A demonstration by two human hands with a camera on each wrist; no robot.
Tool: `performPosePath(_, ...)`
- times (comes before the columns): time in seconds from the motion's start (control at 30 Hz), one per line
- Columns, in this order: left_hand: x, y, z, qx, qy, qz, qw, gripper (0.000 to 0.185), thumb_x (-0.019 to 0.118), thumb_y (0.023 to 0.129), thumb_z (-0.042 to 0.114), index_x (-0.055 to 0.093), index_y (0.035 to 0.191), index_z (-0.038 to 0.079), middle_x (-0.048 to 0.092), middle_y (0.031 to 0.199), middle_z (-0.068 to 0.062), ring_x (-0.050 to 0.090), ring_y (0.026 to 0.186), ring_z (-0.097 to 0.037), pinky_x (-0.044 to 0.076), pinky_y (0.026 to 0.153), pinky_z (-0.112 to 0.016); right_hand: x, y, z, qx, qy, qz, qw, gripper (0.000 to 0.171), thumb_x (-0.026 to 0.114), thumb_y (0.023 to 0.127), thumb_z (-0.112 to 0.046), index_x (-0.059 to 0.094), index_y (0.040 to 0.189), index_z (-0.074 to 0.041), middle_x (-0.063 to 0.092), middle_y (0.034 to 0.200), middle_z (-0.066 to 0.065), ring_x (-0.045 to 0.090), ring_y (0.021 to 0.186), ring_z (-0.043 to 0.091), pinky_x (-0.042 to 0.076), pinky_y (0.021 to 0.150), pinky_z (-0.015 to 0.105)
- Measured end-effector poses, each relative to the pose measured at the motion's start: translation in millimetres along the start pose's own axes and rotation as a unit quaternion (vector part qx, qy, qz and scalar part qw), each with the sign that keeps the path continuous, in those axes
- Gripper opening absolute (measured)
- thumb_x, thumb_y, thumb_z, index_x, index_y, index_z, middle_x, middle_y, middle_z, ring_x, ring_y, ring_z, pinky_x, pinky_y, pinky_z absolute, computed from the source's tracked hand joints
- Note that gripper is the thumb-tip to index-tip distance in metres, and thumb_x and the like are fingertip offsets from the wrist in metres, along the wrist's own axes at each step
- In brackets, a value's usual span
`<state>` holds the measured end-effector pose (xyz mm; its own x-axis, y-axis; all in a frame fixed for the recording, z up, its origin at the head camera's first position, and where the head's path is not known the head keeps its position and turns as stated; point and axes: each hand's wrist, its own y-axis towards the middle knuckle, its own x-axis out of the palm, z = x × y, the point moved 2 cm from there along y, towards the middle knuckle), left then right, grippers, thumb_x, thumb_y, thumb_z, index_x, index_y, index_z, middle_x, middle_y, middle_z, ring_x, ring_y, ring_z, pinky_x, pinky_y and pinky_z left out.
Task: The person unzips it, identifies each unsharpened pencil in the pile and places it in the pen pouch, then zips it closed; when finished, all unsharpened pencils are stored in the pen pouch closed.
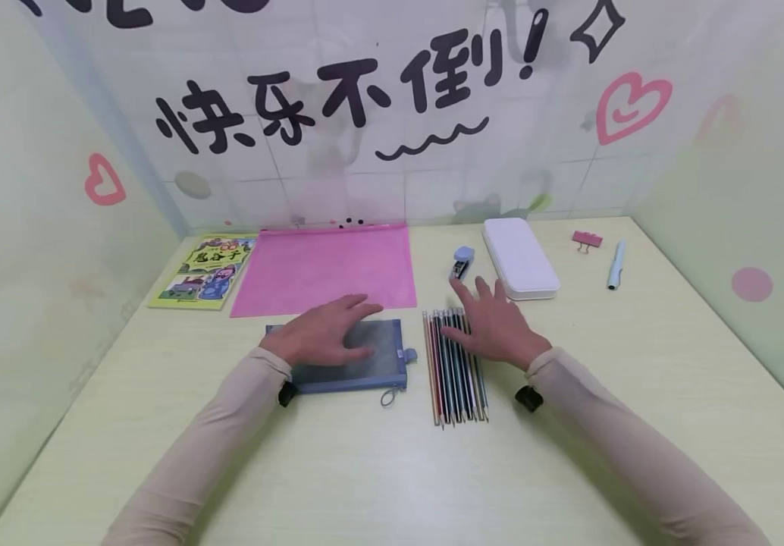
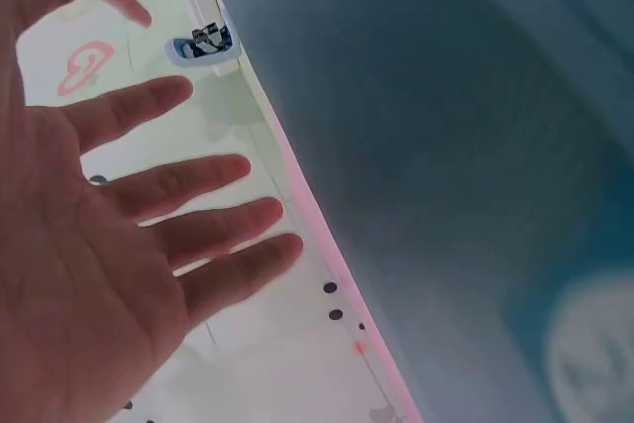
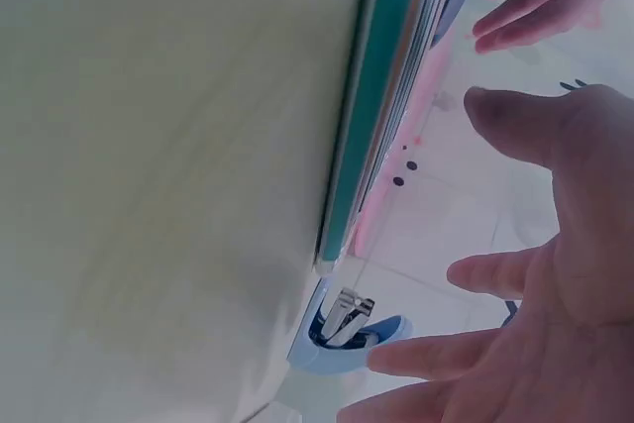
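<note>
My left hand (image 1: 320, 332) hovers over a blue-grey zip pouch (image 1: 365, 373), fingers spread and apart from it. In the left wrist view the palm and straight fingers (image 2: 163, 185) hold nothing, and the pouch fills the right side. Above the upper part of a row of pencils (image 1: 456, 387) is my right hand (image 1: 497, 324), its fingers extended. The right wrist view shows a teal pencil (image 3: 371, 116) at the near side of the row, with the hand apart from it. A small blue stapler (image 1: 462, 263) lies just beyond the right fingertips.
A pink sheet-like folder (image 1: 327, 269) lies behind the pouch, beside an illustrated book (image 1: 204, 273) at left. At the back right are a white case (image 1: 520, 258), a pink binder clip (image 1: 587, 240) and a light blue pen (image 1: 616, 265). Printed walls enclose the table (image 1: 392, 478) on three sides.
</note>
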<state>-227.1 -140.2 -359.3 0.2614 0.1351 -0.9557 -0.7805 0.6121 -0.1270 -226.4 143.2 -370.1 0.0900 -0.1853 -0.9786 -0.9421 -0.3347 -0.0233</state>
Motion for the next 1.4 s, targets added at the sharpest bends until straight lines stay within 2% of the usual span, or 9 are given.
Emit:
performPosePath(0.17, 0.1, 7.0, 12.5, 0.049, 0.015, 0.002, 0.9987, 0.062, 0.069, 0.089, 0.038, 0.051, 0.146, 0.02, 0.043, 0.158, -0.011, 0.044, 0.145, -0.03, 0.041, 0.116, -0.049, 0, -2, -3, -0.01, 0.041, -0.008, 0.999, 0.079, 0.058, 0.098, -0.046, 0.022, 0.159, -0.01, 0.029, 0.157, 0.035, 0.026, 0.141, 0.064, 0.045, 0.098, 0.07)
performPosePath(0.3, 1.3, 12.1, 22.5, 0.095, 0.01, 0.0, 0.9954, 0.049, 0.073, 0.088, 0.026, 0.062, 0.135, 0.021, 0.052, 0.15, -0.009, 0.05, 0.139, -0.027, 0.042, 0.116, -0.045, -1, -6, -7, -0.024, 0.079, -0.01, 0.997, 0.077, 0.06, 0.098, -0.043, 0.026, 0.158, -0.009, 0.032, 0.157, 0.031, 0.033, 0.142, 0.057, 0.043, 0.104, 0.067)
performPosePath(0.4, 2.9, 15.2, 29.6, 0.129, -0.002, -0.01, 0.9916, 0.043, 0.074, 0.088, 0.022, 0.067, 0.13, 0.023, 0.054, 0.148, -0.009, 0.051, 0.138, -0.027, 0.042, 0.116, -0.045, -3, -9, -10, -0.039, 0.11, -0.016, 0.993, 0.076, 0.061, 0.098, -0.041, 0.028, 0.157, -0.008, 0.035, 0.157, 0.029, 0.04, 0.142, 0.05, 0.042, 0.109, 0.063)
performPosePath(0.5, 4.8, 18.1, 35.2, 0.146, -0.006, -0.027, 0.9889, 0.038, 0.075, 0.088, 0.021, 0.07, 0.126, 0.026, 0.054, 0.149, -0.009, 0.051, 0.139, -0.027, 0.042, 0.116, -0.045, -5, -12, -15, -0.052, 0.133, -0.021, 0.99, 0.074, 0.062, 0.097, -0.04, 0.031, 0.156, -0.007, 0.037, 0.156, 0.028, 0.043, 0.141, 0.045, 0.041, 0.111, 0.06)
performPosePath(0.8, 11.6, 23.4, 39.6, 0.141, 0.003, -0.054, 0.9885, 0.03, 0.077, 0.088, 0.019, 0.076, 0.116, 0.029, 0.054, 0.149, -0.008, 0.045, 0.142, -0.025, 0.042, 0.116, -0.042, -8, -19, -21, -0.066, 0.132, -0.009, 0.989, 0.068, 0.063, 0.097, -0.037, 0.039, 0.151, -0.003, 0.041, 0.153, 0.028, 0.046, 0.139, 0.044, 0.042, 0.111, 0.059)
performPosePath(1.13, 17.3, 31.4, 45.2, 0.161, 0.029, -0.049, 0.9853, 0.024, 0.081, 0.084, 0.017, 0.078, 0.105, 0.027, 0.059, 0.142, -0.004, 0.048, 0.137, -0.023, 0.045, 0.113, -0.038, -6, -21, -19, -0.076, 0.143, 0.007, 0.987, 0.061, 0.066, 0.095, -0.034, 0.048, 0.143, -0.001, 0.046, 0.149, 0.027, 0.05, 0.135, 0.042, 0.044, 0.109, 0.057)
performPosePath(1.27, 7.3, 40.1, 47.2, 0.174, 0.054, -0.028, 0.9829, 0.019, 0.083, 0.08, 0.014, 0.079, 0.096, 0.023, 0.065, 0.134, -0.006, 0.052, 0.134, -0.025, 0.043, 0.115, -0.039, -5, -21, -22, -0.098, 0.16, 0.032, 0.982, 0.053, 0.066, 0.095, -0.031, 0.054, 0.136, 0.0, 0.052, 0.142, 0.025, 0.054, 0.13, 0.04, 0.046, 0.107, 0.055)
performPosePath(1.4, -17.4, 46.3, 45.8, 0.167, 0.049, -0.025, 0.9844, 0.016, 0.084, 0.079, 0.011, 0.077, 0.091, 0.02, 0.069, 0.129, -0.006, 0.052, 0.137, -0.027, 0.036, 0.121, -0.043, -4, -20, -29, -0.129, 0.19, 0.059, 0.971, 0.042, 0.066, 0.095, -0.026, 0.06, 0.127, 0.0, 0.061, 0.131, 0.019, 0.06, 0.123, 0.035, 0.049, 0.104, 0.052)
